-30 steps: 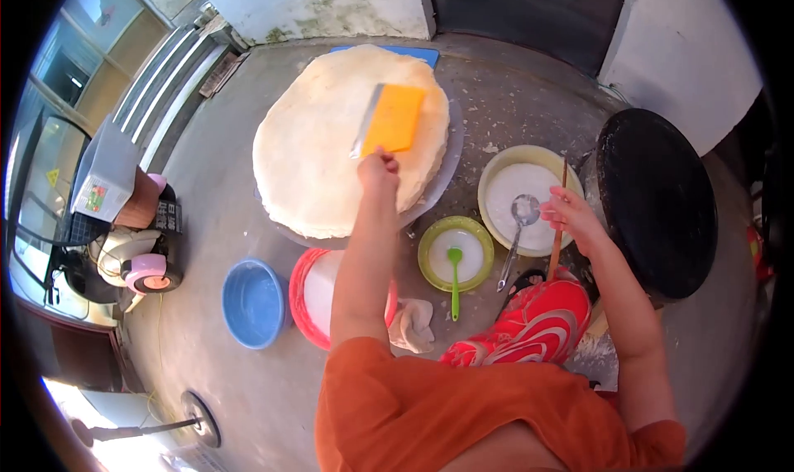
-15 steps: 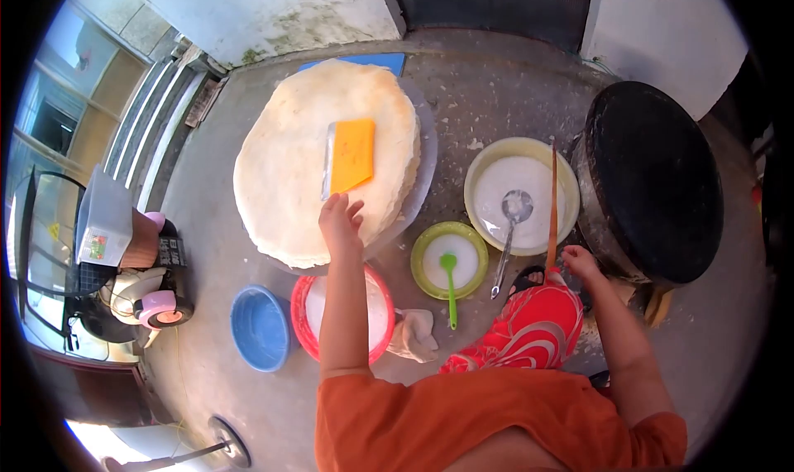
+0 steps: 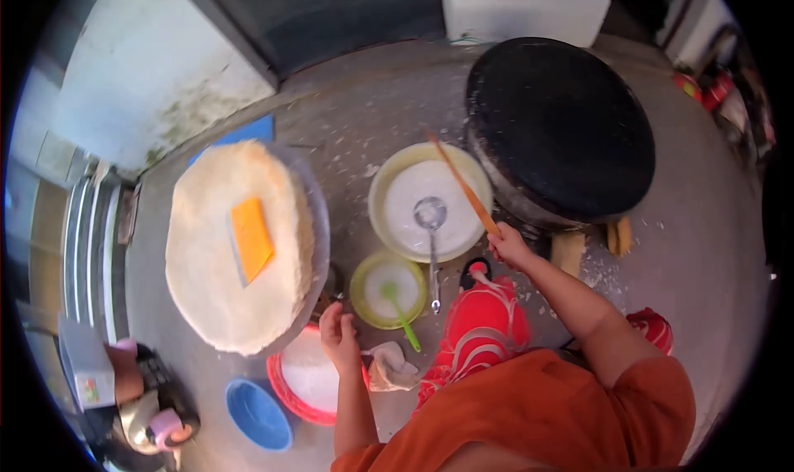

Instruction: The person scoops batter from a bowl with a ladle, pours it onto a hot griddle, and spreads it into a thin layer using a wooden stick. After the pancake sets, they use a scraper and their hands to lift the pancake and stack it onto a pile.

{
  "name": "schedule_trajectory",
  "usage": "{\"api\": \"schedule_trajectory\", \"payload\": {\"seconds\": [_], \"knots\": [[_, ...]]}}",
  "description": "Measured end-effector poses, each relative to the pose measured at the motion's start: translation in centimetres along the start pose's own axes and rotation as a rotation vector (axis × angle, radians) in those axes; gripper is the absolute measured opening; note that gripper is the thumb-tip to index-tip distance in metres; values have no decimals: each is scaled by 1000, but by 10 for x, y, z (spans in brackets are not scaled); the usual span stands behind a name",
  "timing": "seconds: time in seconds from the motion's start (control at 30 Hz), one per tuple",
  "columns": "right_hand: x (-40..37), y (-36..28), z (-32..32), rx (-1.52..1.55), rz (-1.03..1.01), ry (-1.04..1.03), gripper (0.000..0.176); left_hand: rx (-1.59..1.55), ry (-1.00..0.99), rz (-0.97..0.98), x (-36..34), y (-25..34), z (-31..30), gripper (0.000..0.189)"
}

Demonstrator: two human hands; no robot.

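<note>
My right hand point(image 3: 511, 247) is closed round the lower end of a long, thin wooden spatula point(image 3: 466, 186). The spatula slants over the right side of a cream bowl point(image 3: 378, 211) of white batter, where a metal ladle point(image 3: 432, 249) also rests. Loosely curled, with fingers apart and nothing seen in them, my left hand point(image 3: 339, 333) hovers by the rim of a red basin point(image 3: 285, 381) holding something white. Nearby is a yellow-green bowl point(image 3: 357, 300) of white liquid with a green spoon point(image 3: 403, 316) in it.
A large round black griddle point(image 3: 562, 129) stands at the right. At the left, an orange scraper point(image 3: 251, 234) lies on a tall stack of round flatbreads point(image 3: 207, 282). A blue basin point(image 3: 258, 414) and a crumpled cloth point(image 3: 392, 368) are near the red basin.
The view has swung right, towards the griddle. My right hand has taken hold of the wooden spatula and tilted it. My left hand has drawn back from the flatbread stack.
</note>
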State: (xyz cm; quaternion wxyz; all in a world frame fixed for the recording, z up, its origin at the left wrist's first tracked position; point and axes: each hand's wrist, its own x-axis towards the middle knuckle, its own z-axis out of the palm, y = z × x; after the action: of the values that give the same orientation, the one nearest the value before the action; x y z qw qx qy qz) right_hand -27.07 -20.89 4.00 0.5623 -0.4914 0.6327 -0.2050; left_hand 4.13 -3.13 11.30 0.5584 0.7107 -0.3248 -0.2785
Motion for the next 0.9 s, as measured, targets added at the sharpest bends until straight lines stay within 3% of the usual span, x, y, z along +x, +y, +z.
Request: {"api": "schedule_trajectory", "payload": {"seconds": [0.07,0.13,0.2,0.27,0.3,0.37,0.4,0.43,0.47,0.5,0.53,0.6,0.63,0.77,0.9], "knots": [[-7,-14,-32,-187,-129,32,18,-51,-57,-20,-6,-13,7,24],[-3,-13,-74,-210,-363,298,34,-39,-120,-49,-10,-26,12,23],[0,-8,-126,-345,-426,624,48,-41,-141,-54,-16,-28,22,23],[-16,-26,-163,33,-46,794,53,-59,-167,-136,-20,-31,29,23],[-8,-5,-176,34,-40,813,53,-66,-185,-141,-22,-38,33,23],[16,51,-198,-343,4,1184,55,-56,-252,-167,-25,-45,42,22],[-24,14,-171,-359,10,842,59,-41,-298,-192,-27,-46,47,22],[-41,11,-147,-374,-153,533,62,-54,-287,-185,-31,-42,57,22],[-48,19,-129,-546,-450,251,63,-53,-294,-188,-31,-45,61,22],[-72,-4,-115,-717,-515,66,61,-15,-330,-203,-31,-53,65,22],[-76,-1,-109,-715,-508,65,61,23,-366,-218,-32,-58,69,23],[-81,5,-99,-191,-446,185,56,2,-357,-256,-34,-64,75,23],[-95,-18,-105,-69,-206,239,50,23,-361,-227,-35,-71,76,22],[-113,-27,-118,-309,-284,134,46,159,-342,-186,-43,-105,67,21],[-109,-15,-107,-204,-237,95,45,193,-335,-192,-57,-110,64,23]]}}
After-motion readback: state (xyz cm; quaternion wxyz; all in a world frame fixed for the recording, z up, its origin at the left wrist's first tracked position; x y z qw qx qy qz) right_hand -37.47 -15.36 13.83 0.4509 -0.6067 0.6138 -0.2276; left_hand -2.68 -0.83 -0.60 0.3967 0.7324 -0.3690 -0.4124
